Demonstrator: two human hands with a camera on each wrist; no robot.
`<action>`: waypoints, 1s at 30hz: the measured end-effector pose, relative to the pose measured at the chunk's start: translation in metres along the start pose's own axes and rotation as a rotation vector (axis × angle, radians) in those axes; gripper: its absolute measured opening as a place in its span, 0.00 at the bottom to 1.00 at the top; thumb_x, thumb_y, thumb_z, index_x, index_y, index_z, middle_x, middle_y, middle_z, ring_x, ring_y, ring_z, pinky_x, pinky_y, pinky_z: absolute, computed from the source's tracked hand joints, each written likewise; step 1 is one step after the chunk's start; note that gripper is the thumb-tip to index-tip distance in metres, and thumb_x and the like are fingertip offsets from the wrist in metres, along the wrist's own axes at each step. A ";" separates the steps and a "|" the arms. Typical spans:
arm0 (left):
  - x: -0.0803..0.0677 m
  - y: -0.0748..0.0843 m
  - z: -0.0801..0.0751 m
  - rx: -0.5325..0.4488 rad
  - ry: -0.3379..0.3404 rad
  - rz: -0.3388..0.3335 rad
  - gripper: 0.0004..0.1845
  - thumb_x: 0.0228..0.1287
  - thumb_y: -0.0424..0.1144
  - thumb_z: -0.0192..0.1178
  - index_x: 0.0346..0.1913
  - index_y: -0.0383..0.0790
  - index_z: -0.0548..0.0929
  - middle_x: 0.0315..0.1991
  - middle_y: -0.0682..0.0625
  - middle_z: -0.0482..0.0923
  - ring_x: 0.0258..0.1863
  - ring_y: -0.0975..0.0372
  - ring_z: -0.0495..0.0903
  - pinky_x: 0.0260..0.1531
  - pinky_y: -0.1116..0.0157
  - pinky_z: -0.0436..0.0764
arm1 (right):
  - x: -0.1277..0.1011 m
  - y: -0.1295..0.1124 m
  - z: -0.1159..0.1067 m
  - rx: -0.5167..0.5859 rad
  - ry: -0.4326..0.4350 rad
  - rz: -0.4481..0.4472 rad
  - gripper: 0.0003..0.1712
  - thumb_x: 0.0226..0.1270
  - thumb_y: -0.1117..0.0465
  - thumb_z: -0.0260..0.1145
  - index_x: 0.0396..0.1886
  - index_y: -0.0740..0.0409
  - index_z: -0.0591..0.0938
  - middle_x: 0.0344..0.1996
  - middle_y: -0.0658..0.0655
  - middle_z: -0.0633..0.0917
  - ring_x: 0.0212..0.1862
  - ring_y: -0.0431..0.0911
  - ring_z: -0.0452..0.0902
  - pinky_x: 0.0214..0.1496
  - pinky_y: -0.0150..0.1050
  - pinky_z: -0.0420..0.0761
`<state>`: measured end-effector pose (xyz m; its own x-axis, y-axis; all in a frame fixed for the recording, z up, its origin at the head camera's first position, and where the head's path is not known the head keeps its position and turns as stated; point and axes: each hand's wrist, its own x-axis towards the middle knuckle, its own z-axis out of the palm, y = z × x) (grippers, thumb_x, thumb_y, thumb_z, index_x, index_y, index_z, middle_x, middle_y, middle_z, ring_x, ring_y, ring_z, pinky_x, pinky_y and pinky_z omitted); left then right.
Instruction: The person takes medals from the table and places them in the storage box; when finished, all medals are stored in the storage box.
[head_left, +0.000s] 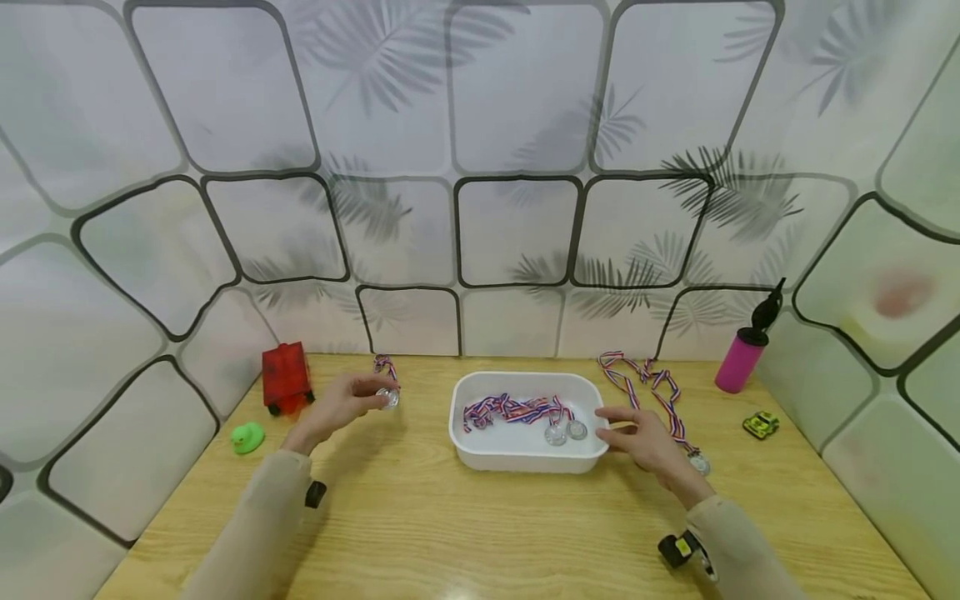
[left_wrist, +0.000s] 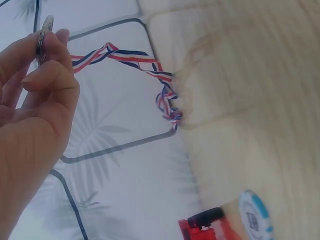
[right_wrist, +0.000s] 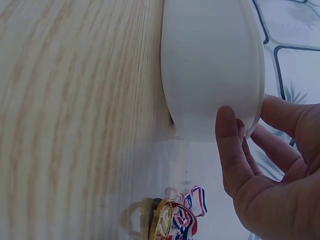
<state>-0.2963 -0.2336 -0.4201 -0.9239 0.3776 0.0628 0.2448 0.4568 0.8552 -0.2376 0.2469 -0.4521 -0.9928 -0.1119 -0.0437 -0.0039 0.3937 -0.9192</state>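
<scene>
Pinching a silver medal in left hand

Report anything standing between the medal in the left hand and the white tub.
Nothing visible: only wooden tabletop lies between the silver medal pinched in the left hand and the white tub, whose raised rim would likely need clearing.

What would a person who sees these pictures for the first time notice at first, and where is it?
Probably the white tub in the middle of the table, with striped ribbons and two silver medals inside and the right hand holding its right end. Next come the left hand, pinching another medal left of the tub, and the pink cylinder at the back right.
</scene>
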 end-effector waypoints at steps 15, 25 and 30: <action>0.014 0.031 -0.009 -0.114 0.076 0.082 0.20 0.69 0.37 0.61 0.62 0.38 0.78 0.51 0.39 0.81 0.25 0.66 0.71 0.21 0.69 0.70 | -0.001 -0.004 0.000 -0.009 0.001 -0.002 0.27 0.66 0.63 0.67 0.62 0.71 0.75 0.62 0.73 0.75 0.46 0.52 0.84 0.48 0.47 0.85; 0.023 0.058 -0.012 -0.166 0.164 0.184 0.22 0.65 0.34 0.64 0.62 0.40 0.78 0.46 0.54 0.84 0.20 0.67 0.66 0.19 0.67 0.69 | -0.001 -0.003 0.000 -0.006 0.004 0.006 0.27 0.66 0.63 0.68 0.62 0.71 0.75 0.61 0.73 0.75 0.46 0.51 0.84 0.48 0.47 0.85; 0.026 0.070 -0.012 -0.154 0.183 0.223 0.23 0.65 0.35 0.64 0.63 0.43 0.78 0.34 0.47 0.82 0.16 0.66 0.64 0.17 0.68 0.68 | -0.001 -0.002 0.000 -0.004 0.000 0.001 0.27 0.66 0.63 0.67 0.62 0.71 0.75 0.61 0.73 0.75 0.46 0.52 0.84 0.47 0.47 0.85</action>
<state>-0.3071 -0.2012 -0.3524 -0.8936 0.2968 0.3368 0.4125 0.2467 0.8770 -0.2370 0.2464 -0.4499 -0.9928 -0.1113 -0.0446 -0.0034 0.3977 -0.9175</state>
